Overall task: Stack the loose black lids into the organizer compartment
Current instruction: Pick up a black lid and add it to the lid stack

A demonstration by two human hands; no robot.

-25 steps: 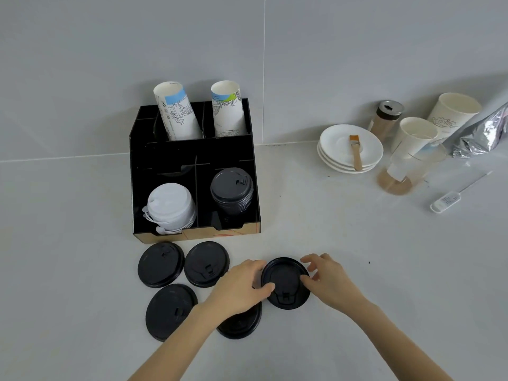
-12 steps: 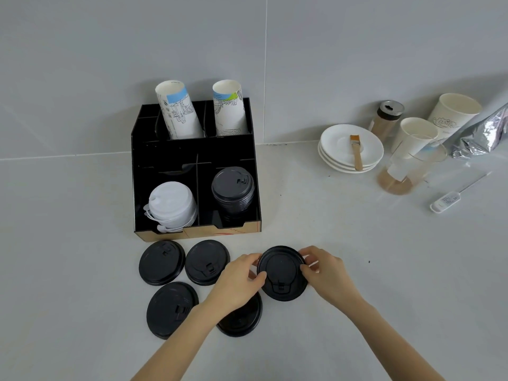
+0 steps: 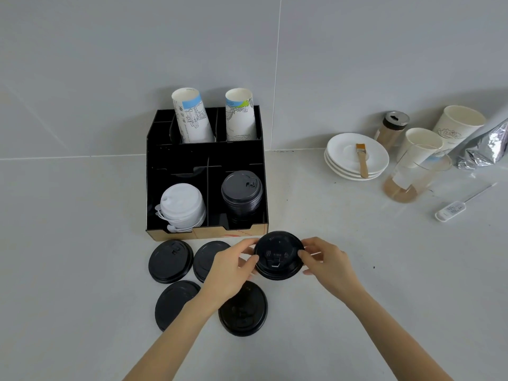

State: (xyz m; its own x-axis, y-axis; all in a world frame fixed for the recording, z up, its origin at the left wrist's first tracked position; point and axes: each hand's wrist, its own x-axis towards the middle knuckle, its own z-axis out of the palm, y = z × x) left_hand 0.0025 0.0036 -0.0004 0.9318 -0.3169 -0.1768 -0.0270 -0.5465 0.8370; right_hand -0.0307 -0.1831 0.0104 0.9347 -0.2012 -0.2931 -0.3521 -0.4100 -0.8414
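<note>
Lids: one in hand, four loose on counter

Nearest the camera, two loose black lids lie flat on the counter (image 3: pixel 82 284): near-left lid (image 3: pixel 173 306), partly under the left forearm, and near-right lid (image 3: pixel 243 312). Just beyond them, two more: far-left lid (image 3: pixel 170 261) and middle lid (image 3: pixel 206 257), the latter partly hidden behind the left hand (image 3: pixel 233 266).

Both hands clamp one held lid (image 3: pixel 279 255) by its rim, left hand on its left edge, right hand (image 3: pixel 325 259) on its right edge. Held lid looks raised off the counter, just in front of the organizer's front lip, top face with sip tab toward the camera.

Beyond that, organizer (image 3: pixel 204 233): front-right compartment holds a black lid stack (image 3: pixel 242 193); front-left holds a white lid stack (image 3: pixel 182 207). Rear slots carry two paper cups (image 3: pixel 192 116). Off to the right, well apart: saucers (image 3: pixel 357 155) with a brush, more cups, a foil bag.

Judgement: task underway. A stack is already in the compartment; held lid is likely next onto it. Four lids left on the counter.
</note>
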